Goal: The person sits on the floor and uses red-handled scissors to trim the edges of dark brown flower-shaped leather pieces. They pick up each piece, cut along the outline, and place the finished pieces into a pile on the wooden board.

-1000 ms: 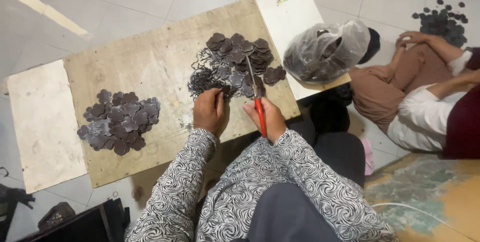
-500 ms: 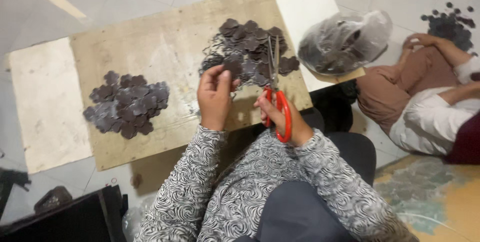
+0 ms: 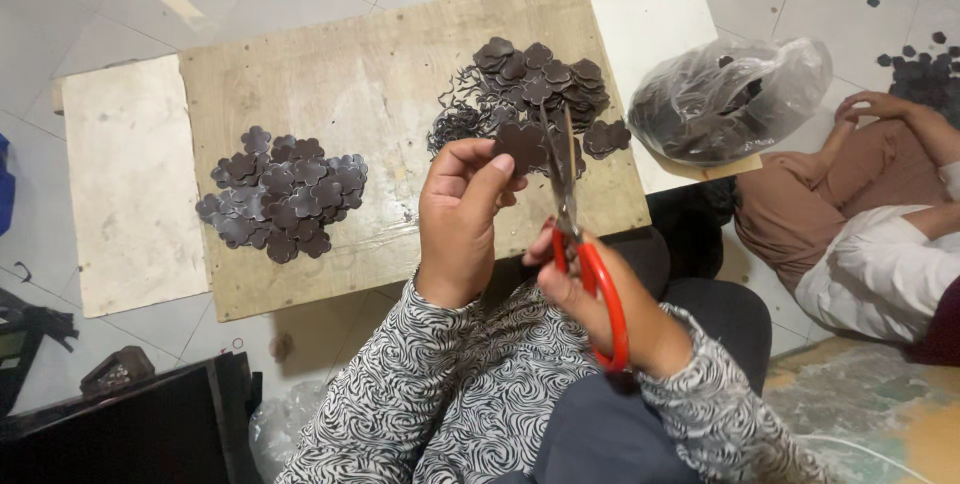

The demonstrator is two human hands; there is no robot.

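My left hand point(image 3: 458, 214) pinches a dark brown flower-shaped piece point(image 3: 522, 144) between thumb and fingers, raised above the near edge of the wooden board point(image 3: 380, 74). My right hand point(image 3: 600, 294) grips red-handled scissors point(image 3: 580, 244), whose blades point up and meet the right side of that piece. Behind them lies a heap of brown flower pieces with thin curly trimmings point(image 3: 530, 84). A second, neater pile of flower pieces point(image 3: 282, 194) rests on the board's left part.
A clear plastic bag of dark pieces point(image 3: 725, 99) sits on a white panel point(image 3: 650, 14) at the right. Another person in a brown and white outfit point(image 3: 870, 234) sits on the floor at right, beside more scattered pieces point(image 3: 920, 69). A pale board point(image 3: 125, 184) lies left.
My hands have lifted off the heap toward me. The left hand now holds a single flower piece up, and the scissors have swung upright against it.
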